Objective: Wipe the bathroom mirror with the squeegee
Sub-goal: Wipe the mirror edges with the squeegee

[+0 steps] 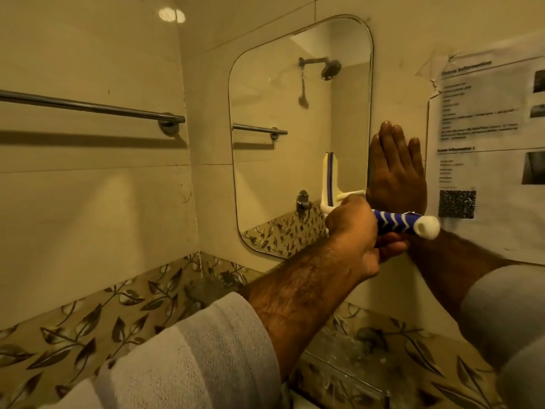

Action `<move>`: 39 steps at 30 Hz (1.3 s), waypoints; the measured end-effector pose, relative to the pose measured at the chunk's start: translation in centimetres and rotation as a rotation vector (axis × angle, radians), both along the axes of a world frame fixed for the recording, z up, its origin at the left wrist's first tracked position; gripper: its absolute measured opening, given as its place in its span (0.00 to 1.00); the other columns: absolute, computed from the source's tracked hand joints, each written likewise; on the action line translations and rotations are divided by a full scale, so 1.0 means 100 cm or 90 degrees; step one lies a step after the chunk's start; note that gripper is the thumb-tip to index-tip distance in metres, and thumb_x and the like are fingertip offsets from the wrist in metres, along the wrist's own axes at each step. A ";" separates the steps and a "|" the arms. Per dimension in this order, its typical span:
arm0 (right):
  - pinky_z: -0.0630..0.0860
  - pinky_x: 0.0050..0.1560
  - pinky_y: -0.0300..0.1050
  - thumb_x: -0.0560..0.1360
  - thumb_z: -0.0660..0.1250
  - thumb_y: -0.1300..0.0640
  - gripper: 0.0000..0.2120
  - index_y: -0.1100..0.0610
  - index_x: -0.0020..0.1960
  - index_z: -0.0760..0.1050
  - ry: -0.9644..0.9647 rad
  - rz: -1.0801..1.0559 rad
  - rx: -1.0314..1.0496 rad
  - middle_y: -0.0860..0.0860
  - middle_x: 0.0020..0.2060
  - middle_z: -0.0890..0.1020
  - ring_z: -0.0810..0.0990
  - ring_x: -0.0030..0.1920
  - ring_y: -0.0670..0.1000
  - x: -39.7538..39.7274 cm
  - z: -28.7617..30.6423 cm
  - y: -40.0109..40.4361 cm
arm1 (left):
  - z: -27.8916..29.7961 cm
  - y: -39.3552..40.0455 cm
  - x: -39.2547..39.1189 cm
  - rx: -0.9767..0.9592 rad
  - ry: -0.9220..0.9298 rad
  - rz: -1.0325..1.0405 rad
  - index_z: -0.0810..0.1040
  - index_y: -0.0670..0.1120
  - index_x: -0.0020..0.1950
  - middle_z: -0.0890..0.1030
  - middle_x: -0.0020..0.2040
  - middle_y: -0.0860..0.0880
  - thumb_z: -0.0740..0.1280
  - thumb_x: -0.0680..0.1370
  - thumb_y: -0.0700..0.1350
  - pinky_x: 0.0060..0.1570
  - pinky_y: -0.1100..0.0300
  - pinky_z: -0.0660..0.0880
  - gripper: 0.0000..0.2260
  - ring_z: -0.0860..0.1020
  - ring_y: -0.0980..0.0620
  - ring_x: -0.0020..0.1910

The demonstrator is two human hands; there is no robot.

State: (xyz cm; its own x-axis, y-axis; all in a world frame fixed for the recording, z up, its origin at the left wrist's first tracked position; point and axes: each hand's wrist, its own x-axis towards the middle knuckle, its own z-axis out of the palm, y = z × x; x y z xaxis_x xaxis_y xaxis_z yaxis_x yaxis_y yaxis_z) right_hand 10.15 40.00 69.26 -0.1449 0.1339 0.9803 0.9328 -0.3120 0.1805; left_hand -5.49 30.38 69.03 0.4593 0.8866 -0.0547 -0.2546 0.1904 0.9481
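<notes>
A rounded rectangular mirror (295,113) hangs on the beige tiled wall and reflects a shower head and a towel rail. My left hand (354,228) grips the blue-and-white handle of the squeegee (398,223). The squeegee's white head with its blue blade stands upright against the lower right part of the glass. My right hand (395,172) lies flat on the wall at the mirror's right edge, fingers pointing up, holding nothing. The squeegee handle crosses in front of my right wrist.
A chrome towel rail (88,106) runs along the left wall. A printed sheet (486,137) with a QR code is taped to the wall right of my right hand. A glass shelf (339,376) and a band of leaf-patterned tiles (88,329) lie below.
</notes>
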 end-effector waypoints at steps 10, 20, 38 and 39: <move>0.51 0.78 0.60 0.80 0.55 0.64 0.25 0.66 0.77 0.62 0.020 0.044 0.017 0.62 0.78 0.62 0.58 0.78 0.62 -0.003 0.000 -0.002 | -0.001 -0.029 -0.015 0.024 0.059 -0.083 0.70 0.45 0.41 0.72 0.16 0.52 0.49 0.83 0.55 0.17 0.69 0.69 0.19 0.71 0.58 0.14; 0.42 0.79 0.56 0.80 0.58 0.63 0.27 0.65 0.79 0.58 0.017 0.032 -0.013 0.62 0.79 0.57 0.53 0.80 0.61 -0.003 -0.001 -0.005 | -0.007 -0.017 -0.038 -0.001 0.029 -0.068 0.68 0.48 0.39 0.73 0.22 0.50 0.56 0.81 0.54 0.20 0.68 0.69 0.14 0.73 0.56 0.22; 0.41 0.79 0.56 0.75 0.63 0.69 0.34 0.65 0.79 0.56 0.027 0.027 -0.014 0.62 0.80 0.55 0.51 0.80 0.61 -0.002 -0.002 -0.004 | -0.068 0.178 -0.106 -0.059 0.000 0.347 0.75 0.35 0.60 0.84 0.37 0.38 0.51 0.80 0.51 0.21 0.63 0.73 0.23 0.72 0.53 0.15; 0.42 0.79 0.57 0.75 0.63 0.68 0.34 0.65 0.79 0.56 0.028 0.025 -0.019 0.61 0.80 0.55 0.51 0.80 0.61 -0.002 -0.002 -0.004 | -0.072 0.181 -0.102 -0.066 0.001 0.341 0.75 0.35 0.60 0.83 0.35 0.39 0.51 0.80 0.51 0.21 0.63 0.73 0.24 0.71 0.54 0.15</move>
